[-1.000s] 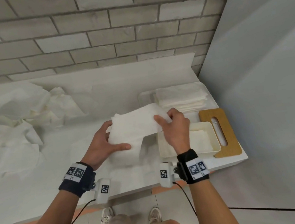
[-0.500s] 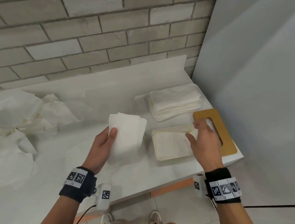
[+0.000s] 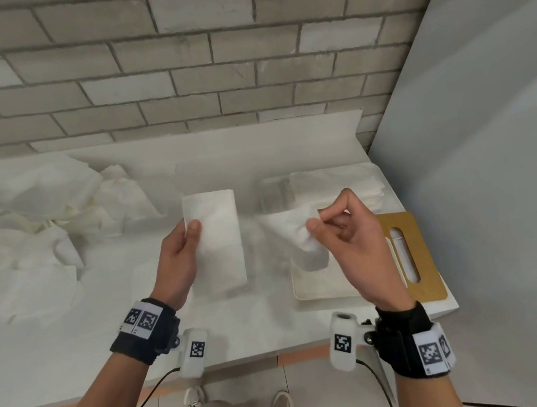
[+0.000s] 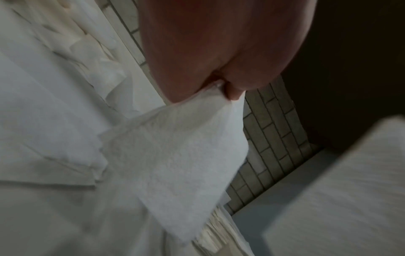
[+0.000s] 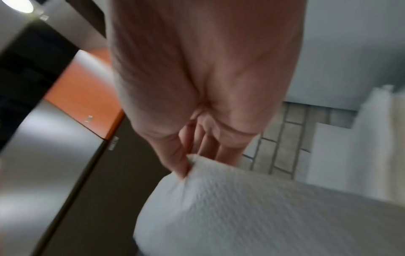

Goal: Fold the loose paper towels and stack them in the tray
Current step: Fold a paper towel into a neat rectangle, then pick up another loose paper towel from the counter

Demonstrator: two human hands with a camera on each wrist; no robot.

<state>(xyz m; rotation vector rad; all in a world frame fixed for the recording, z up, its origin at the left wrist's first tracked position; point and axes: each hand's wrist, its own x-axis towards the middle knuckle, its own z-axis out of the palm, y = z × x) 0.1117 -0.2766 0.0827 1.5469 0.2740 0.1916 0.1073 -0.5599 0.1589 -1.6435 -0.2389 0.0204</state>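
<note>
Setting: white counter [image 3: 57, 353] against a grey brick wall [image 3: 205, 57], with a plain grey panel on the right.
Left hand: the left hand [image 3: 178, 260] holds a folded paper towel [image 3: 220, 237] upright above the counter, thumb on its near face, fingers behind it.
Right hand: the right hand [image 3: 343, 227] pinches a second paper towel [image 3: 296, 237] between thumb and forefinger; the sheet hangs slack over the tray, and the other fingers are curled in.
Tray: the shallow cream tray [image 3: 301, 288] sits at the counter's right end, just left of a tan wooden lid with a slot [image 3: 418, 251]. What lies in it is hidden by the hanging sheet and the hand.
Other stock: a stack of folded towels [image 3: 357, 184] rests behind the tray; a heap of loose paper towels [image 3: 37, 215] lies at the far left.
Step in hand: probably getting both held towels into the tray, one after the other.
How to do it well: judging by its slack, the pinched sheet will crumple if dropped, so lower it flat and square it to the tray walls before letting go. Lay the folded piece on top with edges matched, then press lightly so it does not spring open.
Risk: thin paper tears under a hard pinch.
</note>
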